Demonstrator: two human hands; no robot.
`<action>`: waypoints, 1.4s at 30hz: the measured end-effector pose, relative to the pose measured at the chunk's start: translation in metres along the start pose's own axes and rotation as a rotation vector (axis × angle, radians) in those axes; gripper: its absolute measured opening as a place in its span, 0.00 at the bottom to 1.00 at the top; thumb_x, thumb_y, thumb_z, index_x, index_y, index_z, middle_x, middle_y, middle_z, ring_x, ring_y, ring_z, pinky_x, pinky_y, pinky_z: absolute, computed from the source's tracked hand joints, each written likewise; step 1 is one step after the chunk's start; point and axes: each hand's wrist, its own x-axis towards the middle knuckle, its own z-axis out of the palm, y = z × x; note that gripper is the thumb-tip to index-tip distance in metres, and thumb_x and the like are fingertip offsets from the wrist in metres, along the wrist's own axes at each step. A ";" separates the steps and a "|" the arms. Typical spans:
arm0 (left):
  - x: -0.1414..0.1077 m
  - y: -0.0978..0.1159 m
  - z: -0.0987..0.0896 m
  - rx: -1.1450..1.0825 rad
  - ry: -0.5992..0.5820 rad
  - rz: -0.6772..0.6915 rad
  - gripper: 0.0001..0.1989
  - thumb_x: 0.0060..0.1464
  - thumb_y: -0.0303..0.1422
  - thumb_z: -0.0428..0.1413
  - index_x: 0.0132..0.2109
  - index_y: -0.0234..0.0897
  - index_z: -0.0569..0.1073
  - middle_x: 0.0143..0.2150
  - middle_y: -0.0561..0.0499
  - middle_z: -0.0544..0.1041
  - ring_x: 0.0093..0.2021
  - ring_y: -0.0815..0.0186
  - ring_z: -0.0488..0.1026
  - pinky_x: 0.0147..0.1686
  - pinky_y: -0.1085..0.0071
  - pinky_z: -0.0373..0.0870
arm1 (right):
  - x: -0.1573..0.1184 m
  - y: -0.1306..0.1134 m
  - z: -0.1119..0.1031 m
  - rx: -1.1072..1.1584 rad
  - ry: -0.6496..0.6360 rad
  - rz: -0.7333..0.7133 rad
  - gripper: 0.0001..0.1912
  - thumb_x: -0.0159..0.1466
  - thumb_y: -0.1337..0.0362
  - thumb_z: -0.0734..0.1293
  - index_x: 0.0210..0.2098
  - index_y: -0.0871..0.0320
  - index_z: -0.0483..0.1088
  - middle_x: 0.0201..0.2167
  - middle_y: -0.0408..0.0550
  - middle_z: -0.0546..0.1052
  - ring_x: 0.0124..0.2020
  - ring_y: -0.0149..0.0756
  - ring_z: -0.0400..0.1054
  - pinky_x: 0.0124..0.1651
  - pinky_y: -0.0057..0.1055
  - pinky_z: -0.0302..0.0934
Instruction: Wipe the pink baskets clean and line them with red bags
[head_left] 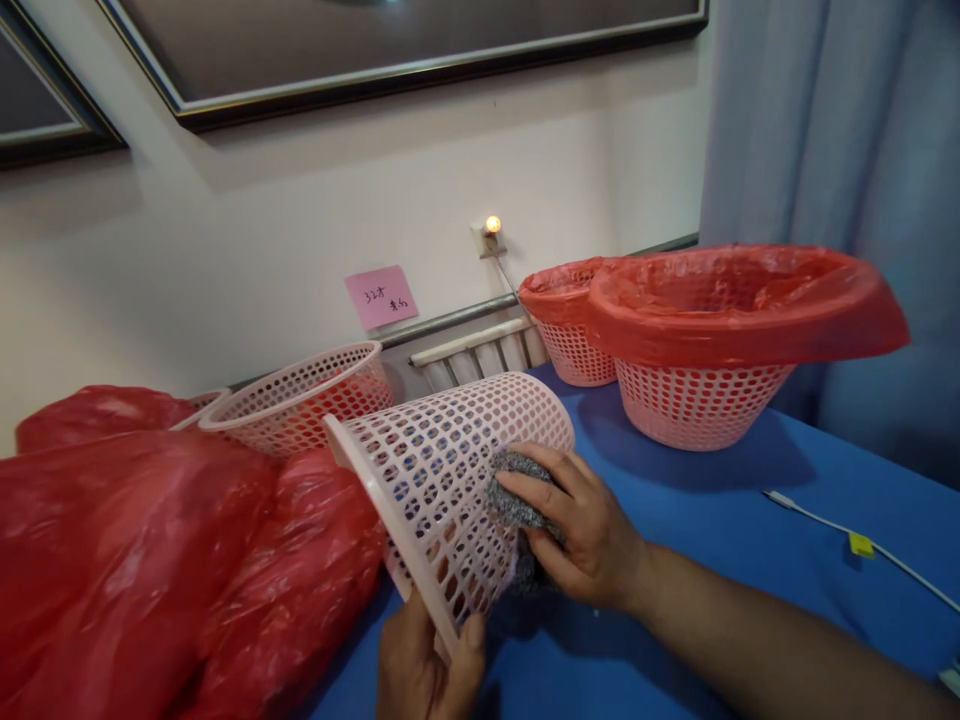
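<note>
A pale pink perforated plastic wastebasket [442, 470] is tipped on its side above the blue table, its mouth facing left toward me. My left hand [431, 660] grips its rim at the bottom, thumb outside and fingers partly hidden. Pressed against the basket's outer wall is a grey fuzzy cloth [517, 488], with my right hand [585, 520] closed over it. Part of the cloth hangs below the right hand. Crumpled red plastic bags [150, 560] lie close to the basket's left side.
Two pink baskets lined with red bags, a large basket [697, 400] and a smaller basket [574, 350], stand back right. Another pink basket [300, 400] sits behind the bags. A white cable [892, 560] crosses the blue tabletop [720, 530]. A lit plug [491, 228] is on the wall.
</note>
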 end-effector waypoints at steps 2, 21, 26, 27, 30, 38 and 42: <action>0.001 0.003 0.001 0.040 -0.024 0.052 0.18 0.68 0.38 0.56 0.60 0.43 0.80 0.53 0.44 0.87 0.49 0.51 0.86 0.49 0.61 0.85 | 0.001 -0.007 -0.004 0.000 0.006 -0.138 0.30 0.64 0.68 0.64 0.66 0.57 0.68 0.67 0.61 0.69 0.61 0.50 0.70 0.60 0.52 0.73; 0.002 0.008 0.015 0.132 -0.058 0.232 0.12 0.68 0.35 0.51 0.53 0.44 0.75 0.41 0.48 0.85 0.36 0.59 0.85 0.36 0.68 0.82 | -0.003 -0.019 -0.003 -0.058 0.089 -0.253 0.25 0.64 0.67 0.63 0.60 0.52 0.72 0.62 0.54 0.74 0.53 0.46 0.74 0.50 0.46 0.75; 0.006 0.014 0.014 0.196 -0.072 0.188 0.13 0.67 0.32 0.52 0.56 0.43 0.75 0.42 0.47 0.86 0.40 0.59 0.86 0.40 0.69 0.83 | 0.000 0.001 -0.001 -0.107 0.120 -0.056 0.27 0.62 0.71 0.63 0.61 0.55 0.72 0.63 0.58 0.73 0.58 0.49 0.73 0.57 0.50 0.74; 0.006 0.015 0.014 0.221 -0.083 0.184 0.17 0.67 0.32 0.53 0.60 0.43 0.74 0.47 0.46 0.86 0.44 0.58 0.86 0.45 0.68 0.84 | 0.001 0.014 -0.001 -0.127 0.142 0.068 0.28 0.61 0.73 0.63 0.61 0.54 0.72 0.63 0.58 0.73 0.60 0.50 0.72 0.60 0.53 0.72; 0.003 0.014 0.015 0.263 -0.103 0.187 0.21 0.67 0.32 0.54 0.65 0.44 0.72 0.53 0.44 0.86 0.51 0.55 0.86 0.50 0.65 0.84 | 0.005 0.046 -0.004 -0.159 0.224 0.346 0.28 0.61 0.74 0.63 0.59 0.53 0.73 0.60 0.58 0.75 0.60 0.53 0.73 0.63 0.58 0.70; -0.002 0.008 0.021 0.288 -0.117 0.241 0.09 0.65 0.30 0.52 0.47 0.40 0.76 0.35 0.47 0.83 0.32 0.59 0.84 0.33 0.66 0.82 | -0.008 -0.012 -0.002 0.013 0.096 -0.202 0.29 0.64 0.69 0.62 0.65 0.52 0.69 0.68 0.55 0.67 0.61 0.48 0.71 0.59 0.49 0.72; -0.003 0.009 0.021 0.287 -0.175 0.146 0.11 0.67 0.31 0.52 0.52 0.39 0.76 0.38 0.47 0.84 0.35 0.59 0.83 0.36 0.65 0.82 | -0.006 0.009 -0.001 -0.023 0.104 -0.024 0.31 0.63 0.72 0.63 0.65 0.50 0.71 0.67 0.54 0.69 0.63 0.48 0.70 0.62 0.51 0.70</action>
